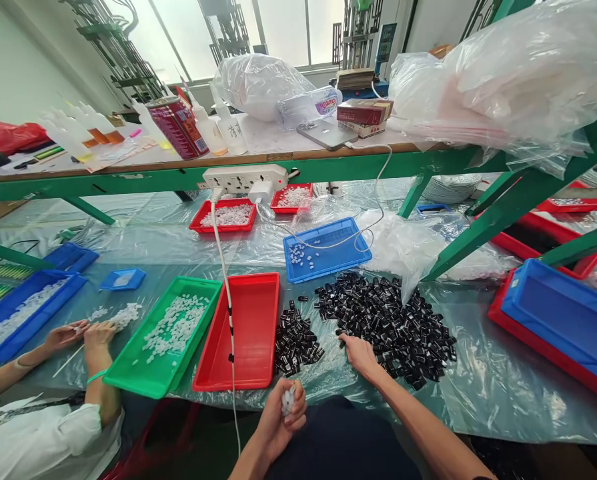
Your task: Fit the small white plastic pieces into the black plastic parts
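Observation:
My left hand (281, 415) is curled around several small white pieces (287, 401), held low near the table's front edge. Out over the table, my right hand (361, 355) touches the left side of a large pile of black pieces (388, 320); its fingertips are pinched at one small black piece. Between my hands and the red tray (251, 333) lies a smaller heap of black pieces (293, 340). The red tray holds nothing, and a white cable hangs across it.
A green tray (171, 333) of white pieces stands left, beside a co-worker's hands (85, 333). Behind are a blue tray (335, 247) and small red trays (228, 217). Stacked trays (563, 313) stand right. A green-framed shelf (328, 163) with a power strip (245, 179) spans above.

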Demonstrator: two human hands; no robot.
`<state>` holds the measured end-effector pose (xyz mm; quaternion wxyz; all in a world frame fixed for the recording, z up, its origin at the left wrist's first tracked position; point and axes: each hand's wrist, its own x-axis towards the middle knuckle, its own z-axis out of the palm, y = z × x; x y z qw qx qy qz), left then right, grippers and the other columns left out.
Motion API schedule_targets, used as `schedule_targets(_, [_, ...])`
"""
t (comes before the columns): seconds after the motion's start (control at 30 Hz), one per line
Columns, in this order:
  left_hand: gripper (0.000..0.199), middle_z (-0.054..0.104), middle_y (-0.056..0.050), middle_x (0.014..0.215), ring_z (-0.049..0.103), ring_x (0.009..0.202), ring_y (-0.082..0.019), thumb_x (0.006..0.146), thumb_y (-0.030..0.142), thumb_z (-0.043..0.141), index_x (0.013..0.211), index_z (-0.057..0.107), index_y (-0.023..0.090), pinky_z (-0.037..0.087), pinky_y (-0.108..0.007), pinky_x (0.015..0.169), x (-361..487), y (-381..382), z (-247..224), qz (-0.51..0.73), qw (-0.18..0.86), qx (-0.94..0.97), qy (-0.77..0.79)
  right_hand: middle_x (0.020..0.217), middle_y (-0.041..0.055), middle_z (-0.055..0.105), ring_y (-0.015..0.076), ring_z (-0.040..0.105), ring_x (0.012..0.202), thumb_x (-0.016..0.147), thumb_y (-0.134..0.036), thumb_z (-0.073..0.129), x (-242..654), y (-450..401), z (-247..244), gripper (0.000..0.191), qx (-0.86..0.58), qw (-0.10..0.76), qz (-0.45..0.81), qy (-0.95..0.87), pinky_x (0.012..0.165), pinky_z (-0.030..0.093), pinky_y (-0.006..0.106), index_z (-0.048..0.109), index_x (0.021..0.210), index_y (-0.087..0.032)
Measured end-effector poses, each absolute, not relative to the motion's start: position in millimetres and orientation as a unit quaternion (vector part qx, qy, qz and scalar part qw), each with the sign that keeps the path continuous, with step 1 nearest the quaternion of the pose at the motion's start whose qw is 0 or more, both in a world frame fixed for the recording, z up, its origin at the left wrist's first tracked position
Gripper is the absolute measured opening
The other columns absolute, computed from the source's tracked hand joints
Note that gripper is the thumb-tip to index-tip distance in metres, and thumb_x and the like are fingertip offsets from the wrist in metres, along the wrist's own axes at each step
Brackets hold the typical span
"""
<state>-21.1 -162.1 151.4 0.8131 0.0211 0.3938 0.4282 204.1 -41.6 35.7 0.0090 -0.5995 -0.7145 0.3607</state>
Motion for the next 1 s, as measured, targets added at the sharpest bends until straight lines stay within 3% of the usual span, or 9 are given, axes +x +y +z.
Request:
schedule_targets(0.13, [0.019, 0.039, 0.007, 0.051, 0.015, 0.039, -0.002, 0.077, 0.032, 0.064, 0.074, 0.055, 0.015, 0.012, -0.016, 0.039, -21.6, -157.0, 156.6, 0.447, 0.811, 0.018, 0.376, 0.101, 0.0097, 0.069, 0.0224, 0.061, 0.096, 0.087, -0.016, 0.050, 195.6, -37.1, 43.5, 0.023, -0.581, 0.050, 0.379, -0.719, 0.081, 0.038, 0.029, 0.067, 0.101, -0.020])
schedule_targets(0.27, [0.033, 0.036, 0.009, 0.051, 0.017, 0.040, -0.002, 0.079, 0.042, 0.068, 0.071, 0.048, 0.017, 0.012, -0.016, 0.039, -19.2, -152.9, 151.9, 0.452, 0.785, 0.032, 0.422, 0.094, 0.0075, 0.067, 0.0199, 0.062, 0.085, 0.091, -0.033, 0.048, 179.4, -45.3, 58.4, 0.026, -0.557, 0.119, 0.423, -0.705, 0.074, 0.043, 0.028, 0.063, 0.104, -0.017])
schedule_targets(0.37, [0.049, 0.033, 0.010, 0.047, 0.017, 0.037, -0.003, 0.078, 0.059, 0.066, 0.065, 0.041, 0.019, 0.011, -0.017, 0.038, -12.8, -149.9, 143.4, 0.433, 0.756, 0.072, 0.485, 0.081, 0.0047, 0.066, 0.0185, 0.061, 0.074, 0.090, -0.047, 0.046, 168.5, -59.6, 74.6, 0.033, -0.510, 0.207, 0.562, -0.617, 0.064, 0.045, 0.028, 0.057, 0.101, -0.017])
schedule_targets(0.5, [0.055, 0.034, 0.009, 0.043, 0.017, 0.035, -0.003, 0.077, 0.068, 0.060, 0.061, 0.040, 0.020, 0.008, -0.019, 0.039, -2.6, -145.7, 140.2, 0.396, 0.739, 0.128, 0.529, 0.079, 0.0019, 0.065, 0.0140, 0.054, 0.059, 0.078, -0.059, 0.062, 162.5, -80.0, 104.3, 0.042, -0.429, 0.289, 0.724, -0.458, 0.055, 0.041, 0.027, 0.053, 0.094, -0.021])
schedule_targets(0.67, [0.046, 0.033, 0.009, 0.042, 0.014, 0.036, -0.004, 0.082, 0.059, 0.053, 0.061, 0.044, 0.019, 0.009, -0.021, 0.042, 1.3, -142.8, 153.4, 0.382, 0.769, 0.151, 0.490, 0.076, -0.0014, 0.058, 0.0112, 0.051, 0.060, 0.080, -0.048, 0.067, 165.4, -93.8, 127.3, 0.032, -0.394, 0.285, 0.720, -0.495, 0.059, 0.041, 0.026, 0.061, 0.089, -0.018])
schedule_targets(1.0, [0.031, 0.031, 0.008, 0.044, 0.015, 0.039, -0.006, 0.078, 0.042, 0.048, 0.056, 0.041, 0.021, 0.009, -0.024, 0.044, 1.2, -154.2, 143.8, 0.330, 0.759, 0.216, 0.518, 0.063, -0.0038, 0.051, 0.0118, 0.044, 0.060, 0.078, -0.029, 0.065, 168.6, -96.3, 134.2, 0.016, -0.407, 0.236, 0.681, -0.562, 0.057, 0.033, 0.025, 0.069, 0.087, -0.017])
